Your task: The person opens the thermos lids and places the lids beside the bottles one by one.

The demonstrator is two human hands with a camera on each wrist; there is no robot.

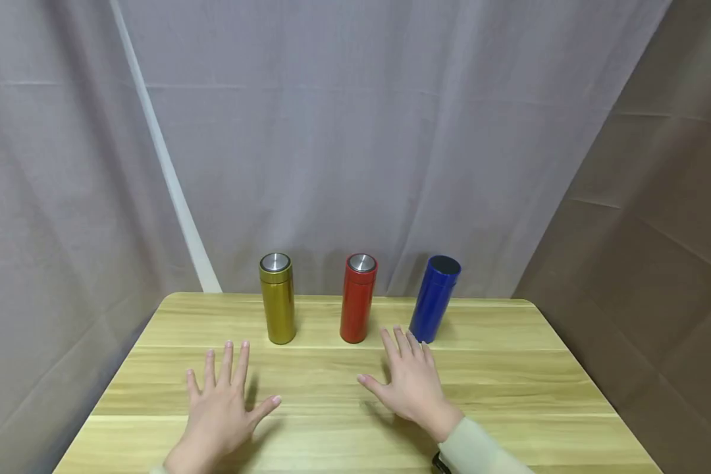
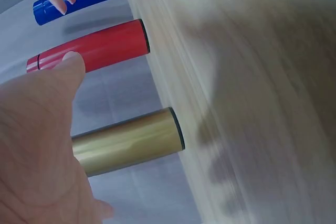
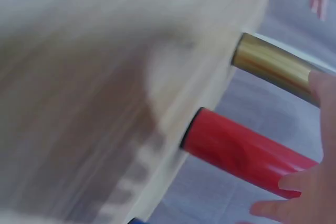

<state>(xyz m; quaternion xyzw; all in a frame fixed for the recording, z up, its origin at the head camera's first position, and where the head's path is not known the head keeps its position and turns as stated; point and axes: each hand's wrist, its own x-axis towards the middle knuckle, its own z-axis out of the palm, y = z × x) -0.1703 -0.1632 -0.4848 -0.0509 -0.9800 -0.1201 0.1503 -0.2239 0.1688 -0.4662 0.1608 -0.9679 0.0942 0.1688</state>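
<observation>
Three cylindrical flasks stand upright in a row toward the back of the table: a gold flask (image 1: 279, 306) on the left, a red flask (image 1: 357, 303) in the middle and a blue flask (image 1: 433, 303) on the right. The gold and red ones have silver lid tops; the blue one's top is dark. My left hand (image 1: 218, 411) hovers in front of the gold flask with its fingers spread, holding nothing. My right hand (image 1: 411, 385) is over the table in front of the blue flask, fingers extended, also holding nothing. Its fingertips overlap the blue flask's base in the head view.
The wooden table (image 1: 308, 382) has rounded back corners. A grey curtain (image 1: 332, 145) hangs behind it, with a white strip (image 1: 166, 151) at the left, and a brownish curtain (image 1: 646, 263) lies along the right side.
</observation>
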